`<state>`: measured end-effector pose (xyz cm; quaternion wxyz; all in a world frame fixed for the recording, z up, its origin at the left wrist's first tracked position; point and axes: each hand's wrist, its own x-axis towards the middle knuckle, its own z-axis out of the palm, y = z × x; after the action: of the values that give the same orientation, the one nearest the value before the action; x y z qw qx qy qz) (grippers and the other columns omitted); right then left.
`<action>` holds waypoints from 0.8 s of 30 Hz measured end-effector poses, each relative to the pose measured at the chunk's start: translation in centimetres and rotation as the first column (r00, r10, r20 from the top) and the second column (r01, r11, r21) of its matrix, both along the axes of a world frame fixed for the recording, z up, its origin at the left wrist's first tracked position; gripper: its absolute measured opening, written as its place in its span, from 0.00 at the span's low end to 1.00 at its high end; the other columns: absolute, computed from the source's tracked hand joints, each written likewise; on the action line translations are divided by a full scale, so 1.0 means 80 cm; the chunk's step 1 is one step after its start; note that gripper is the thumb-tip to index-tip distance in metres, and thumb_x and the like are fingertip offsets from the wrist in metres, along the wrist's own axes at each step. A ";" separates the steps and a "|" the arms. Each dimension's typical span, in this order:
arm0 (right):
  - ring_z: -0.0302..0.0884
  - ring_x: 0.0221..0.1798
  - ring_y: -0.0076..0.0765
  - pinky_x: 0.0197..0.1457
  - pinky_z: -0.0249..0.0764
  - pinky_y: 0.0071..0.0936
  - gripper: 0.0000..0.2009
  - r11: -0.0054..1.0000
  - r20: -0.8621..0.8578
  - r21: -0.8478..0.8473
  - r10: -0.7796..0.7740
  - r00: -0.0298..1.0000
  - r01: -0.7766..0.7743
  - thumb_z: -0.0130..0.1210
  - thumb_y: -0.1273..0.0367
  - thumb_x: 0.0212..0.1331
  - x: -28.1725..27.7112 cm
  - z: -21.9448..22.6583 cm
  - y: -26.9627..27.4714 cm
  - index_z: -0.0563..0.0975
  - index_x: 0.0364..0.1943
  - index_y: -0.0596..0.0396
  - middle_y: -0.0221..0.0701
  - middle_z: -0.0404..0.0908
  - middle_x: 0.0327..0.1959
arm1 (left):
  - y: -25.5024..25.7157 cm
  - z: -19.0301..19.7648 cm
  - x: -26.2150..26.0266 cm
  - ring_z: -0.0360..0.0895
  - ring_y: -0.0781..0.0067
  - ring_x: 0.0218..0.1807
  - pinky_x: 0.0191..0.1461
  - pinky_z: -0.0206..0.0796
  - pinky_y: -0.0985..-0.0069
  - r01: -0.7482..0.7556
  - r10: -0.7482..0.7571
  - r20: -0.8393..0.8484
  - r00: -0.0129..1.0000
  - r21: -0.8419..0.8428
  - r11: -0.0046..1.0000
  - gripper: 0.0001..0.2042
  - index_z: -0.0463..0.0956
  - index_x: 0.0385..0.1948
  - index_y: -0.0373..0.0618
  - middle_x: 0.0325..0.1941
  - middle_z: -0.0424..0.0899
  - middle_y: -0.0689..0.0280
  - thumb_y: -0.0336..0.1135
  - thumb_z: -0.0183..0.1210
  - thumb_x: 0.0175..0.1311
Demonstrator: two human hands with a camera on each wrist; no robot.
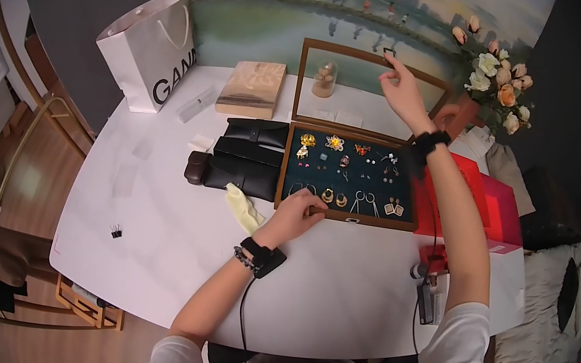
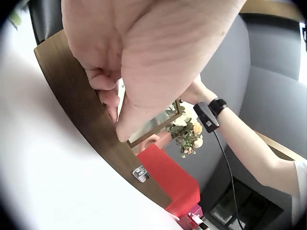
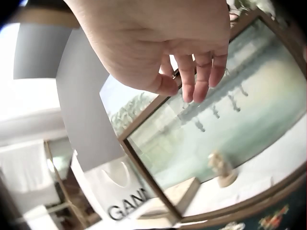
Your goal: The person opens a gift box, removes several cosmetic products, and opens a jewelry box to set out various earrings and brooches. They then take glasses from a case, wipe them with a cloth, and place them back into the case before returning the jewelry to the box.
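A wooden jewelry box lies with its glass-paned lid raised. Earrings and brooches sit in rows on its dark lining. My left hand grips the front rim, fingers bent at the wood and thumb along it, left of the metal clasp. Large hoop earrings lie right by those fingers. Up at the lid's top edge, my right hand pinches the frame by the small latch with thumb and index finger; its other fingers hang over the glass.
Black cases and a pale yellow cloth lie left of the box. Red boxes stand at its right. Behind are a wooden box, a white paper bag, a flower vase and a painting.
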<state>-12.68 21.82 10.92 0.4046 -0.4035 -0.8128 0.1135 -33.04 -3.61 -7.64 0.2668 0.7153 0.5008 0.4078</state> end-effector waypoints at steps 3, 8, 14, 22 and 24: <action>0.84 0.54 0.57 0.58 0.78 0.49 0.36 0.981 0.298 -0.015 -0.180 0.937 0.193 0.54 0.67 0.61 -0.011 0.023 0.021 0.62 0.78 0.40 0.48 0.86 0.50 | -0.002 0.004 -0.001 0.73 0.70 0.32 0.40 0.70 0.72 0.029 -0.029 0.022 0.999 -0.020 0.999 0.11 0.87 0.46 0.44 0.35 0.76 0.64 0.31 0.70 0.62; 0.84 0.54 0.60 0.57 0.79 0.53 0.38 0.954 0.412 0.056 -0.291 0.864 0.295 0.53 0.68 0.59 -0.040 0.016 0.047 0.60 0.79 0.40 0.50 0.86 0.50 | -0.001 0.007 0.001 0.75 0.68 0.31 0.39 0.72 0.72 0.026 -0.026 0.021 0.999 -0.001 1.000 0.10 0.87 0.44 0.43 0.36 0.77 0.63 0.30 0.69 0.63; 0.86 0.50 0.59 0.53 0.80 0.52 0.39 0.946 0.387 0.090 -0.321 0.865 0.311 0.55 0.68 0.60 -0.043 0.008 0.038 0.58 0.79 0.42 0.48 0.87 0.46 | 0.000 0.005 0.003 0.76 0.67 0.31 0.38 0.72 0.71 0.016 -0.016 0.013 1.000 -0.002 1.000 0.09 0.87 0.44 0.44 0.35 0.78 0.62 0.30 0.70 0.62; 0.86 0.41 0.56 0.49 0.79 0.51 0.42 0.965 0.455 -0.168 -0.104 0.884 0.200 0.55 0.66 0.62 -0.025 0.034 0.010 0.51 0.82 0.46 0.47 0.87 0.36 | -0.003 0.008 0.003 0.72 0.72 0.32 0.40 0.70 0.74 0.033 -0.033 0.011 0.999 0.002 0.999 0.10 0.87 0.45 0.44 0.35 0.77 0.65 0.29 0.71 0.62; 0.86 0.37 0.52 0.47 0.79 0.48 0.41 0.986 0.355 -0.130 -0.048 0.934 0.100 0.56 0.66 0.62 -0.011 0.025 0.008 0.53 0.81 0.50 0.45 0.87 0.34 | -0.004 0.009 0.003 0.72 0.72 0.32 0.40 0.70 0.75 0.033 -0.033 0.012 0.999 0.015 0.999 0.10 0.87 0.45 0.44 0.35 0.77 0.66 0.29 0.71 0.62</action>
<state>-13.53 22.48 12.96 0.2268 -0.4760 -0.8455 0.0839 -32.79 -3.89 -6.95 0.2715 0.7229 0.4841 0.4115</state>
